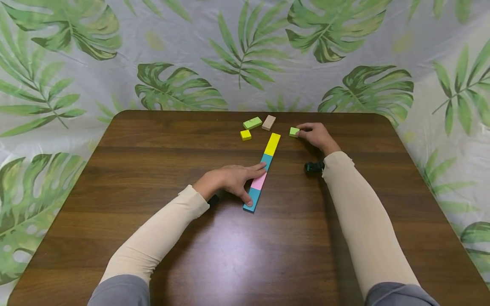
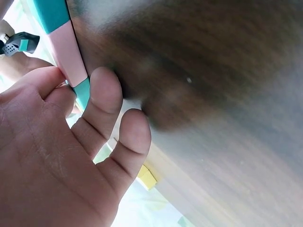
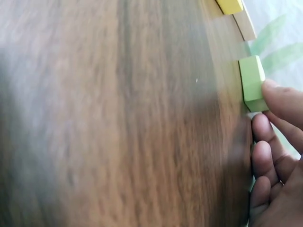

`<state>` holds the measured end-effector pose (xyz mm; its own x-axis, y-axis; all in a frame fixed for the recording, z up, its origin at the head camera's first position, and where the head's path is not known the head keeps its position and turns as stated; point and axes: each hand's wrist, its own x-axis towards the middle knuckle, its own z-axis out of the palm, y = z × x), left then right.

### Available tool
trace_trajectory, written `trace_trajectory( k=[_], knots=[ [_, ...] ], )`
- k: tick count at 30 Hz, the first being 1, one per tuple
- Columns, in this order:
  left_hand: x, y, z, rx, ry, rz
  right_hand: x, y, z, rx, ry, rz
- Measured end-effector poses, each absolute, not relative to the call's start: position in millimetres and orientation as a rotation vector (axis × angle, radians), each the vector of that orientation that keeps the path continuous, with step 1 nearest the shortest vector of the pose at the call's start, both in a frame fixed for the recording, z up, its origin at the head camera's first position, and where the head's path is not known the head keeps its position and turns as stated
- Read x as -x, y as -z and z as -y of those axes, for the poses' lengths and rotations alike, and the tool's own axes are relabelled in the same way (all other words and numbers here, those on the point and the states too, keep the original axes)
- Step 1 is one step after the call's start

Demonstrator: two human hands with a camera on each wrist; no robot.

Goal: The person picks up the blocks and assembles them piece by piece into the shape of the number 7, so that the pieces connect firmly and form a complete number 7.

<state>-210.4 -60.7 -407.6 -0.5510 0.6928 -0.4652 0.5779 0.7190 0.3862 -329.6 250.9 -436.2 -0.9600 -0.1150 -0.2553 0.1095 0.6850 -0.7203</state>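
A straight row of flat blocks lies slantwise on the table, made up of a yellow block [image 1: 272,144], a teal block [image 1: 268,160], a pink block [image 1: 258,182] and a nearer teal block [image 1: 254,196]. My left hand [image 1: 232,179] spreads along its left side, thumb on the nearer teal block and fingertips on the farther teal one. Right of the row's far end, my right hand [image 1: 317,135] pinches a small light green block [image 1: 293,132] at its right side. In the right wrist view the thumb presses against this green block [image 3: 253,84].
Beyond the row lie a longer green block [image 1: 252,123], a pale wood-coloured block [image 1: 269,123] and a small yellow block [image 1: 246,135]. They sit near the far edge of the brown wooden table [image 1: 172,131]. A leaf-patterned cloth [image 1: 260,51] hangs behind it.
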Motion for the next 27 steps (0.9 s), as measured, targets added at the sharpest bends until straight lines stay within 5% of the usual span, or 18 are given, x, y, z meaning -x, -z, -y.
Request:
trace_trajectory(
  k=[27],
  knots=[
    [212.1, 409.1, 61.9, -0.939, -0.252, -2.317, 336.1, 438.0, -226.2, 0.016, 1.203, -2.621]
  ],
)
